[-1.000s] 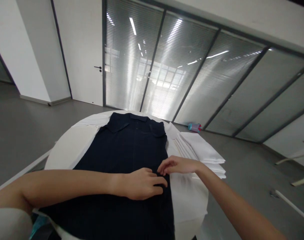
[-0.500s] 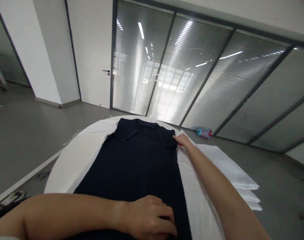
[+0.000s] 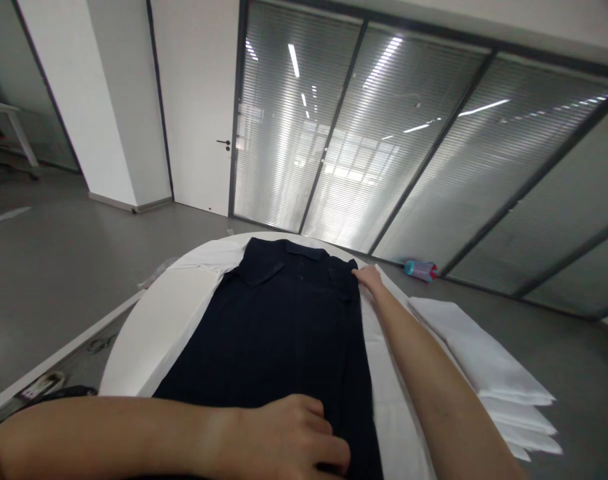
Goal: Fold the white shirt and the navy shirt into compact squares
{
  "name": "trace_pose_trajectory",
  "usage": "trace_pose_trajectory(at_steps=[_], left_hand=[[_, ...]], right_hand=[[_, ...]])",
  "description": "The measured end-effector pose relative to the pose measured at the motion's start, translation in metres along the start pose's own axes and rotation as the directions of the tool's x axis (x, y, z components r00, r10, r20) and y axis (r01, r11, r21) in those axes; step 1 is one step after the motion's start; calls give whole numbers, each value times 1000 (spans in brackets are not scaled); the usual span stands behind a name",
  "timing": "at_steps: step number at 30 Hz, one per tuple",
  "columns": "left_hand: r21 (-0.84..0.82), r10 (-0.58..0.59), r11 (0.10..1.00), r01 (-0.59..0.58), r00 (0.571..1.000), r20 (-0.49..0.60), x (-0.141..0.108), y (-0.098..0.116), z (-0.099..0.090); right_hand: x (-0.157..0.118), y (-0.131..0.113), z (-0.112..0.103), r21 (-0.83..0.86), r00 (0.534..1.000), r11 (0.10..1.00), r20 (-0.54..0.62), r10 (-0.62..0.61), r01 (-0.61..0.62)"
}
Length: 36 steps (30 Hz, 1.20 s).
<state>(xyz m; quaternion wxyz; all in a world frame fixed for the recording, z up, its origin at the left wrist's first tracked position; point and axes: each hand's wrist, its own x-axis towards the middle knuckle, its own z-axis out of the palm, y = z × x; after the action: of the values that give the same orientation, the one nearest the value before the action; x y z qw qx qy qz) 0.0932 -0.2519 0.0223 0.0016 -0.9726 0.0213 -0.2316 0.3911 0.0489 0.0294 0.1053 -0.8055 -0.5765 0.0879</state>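
A dark navy polo shirt [image 3: 279, 333] lies spread on a white round-ended board [image 3: 149, 320], collar at the far end. At the shirt's right sleeve, my right hand [image 3: 369, 277] pinches the sleeve edge with its fingers closed. Low in the view, my left hand [image 3: 299, 440] rests on the lower right part of the shirt. Its fingers are curled in on the cloth, and the fingertips are partly hidden at the bottom of the picture. White cloth [image 3: 384, 373] shows under and beside the shirt.
Folded white cloths [image 3: 479, 347] are stacked to the right. A blue and red bundle [image 3: 421, 270] lies on the floor by the glass partition [image 3: 354, 153]. A white door [image 3: 199, 100] and a pillar [image 3: 114, 100] stand behind. Cables and small items lie low at left.
The view has shifted a little to the left, so the scene sits farther right. My left hand has moved slightly lower; my right hand stays at the sleeve.
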Motion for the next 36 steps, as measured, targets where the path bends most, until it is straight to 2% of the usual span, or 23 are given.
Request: trace_pose_trajectory(at_steps=[4,8,13,17,26,32,36], left_hand=[[-5,-61,998,61,998,9,-18,8,-17],[-36,-158,987,160,987,41,-31,20,-28],[-79,-285,954,289,957,61,-46,31,-32],[-52,-316,947,318,947,50,-61,37,-28],[-148,-383,911,385,923,47,-83,44,-19],[-176,-367,913,368,929,40,-86,44,-12],[-190,-373,908,374,927,40,-85,45,-11]], right_hand=[[-3,-32,1,-4,995,996,-48,-84,84],[-7,-71,12,-31,987,988,-55,-152,150],[-15,-107,37,-99,966,962,-20,-256,253],[-19,-124,50,-156,943,930,26,-333,333],[-18,-146,68,-211,926,904,11,-378,372],[-18,-141,69,-231,935,916,-60,-350,328],[-20,-132,65,-244,922,904,-80,-380,351]])
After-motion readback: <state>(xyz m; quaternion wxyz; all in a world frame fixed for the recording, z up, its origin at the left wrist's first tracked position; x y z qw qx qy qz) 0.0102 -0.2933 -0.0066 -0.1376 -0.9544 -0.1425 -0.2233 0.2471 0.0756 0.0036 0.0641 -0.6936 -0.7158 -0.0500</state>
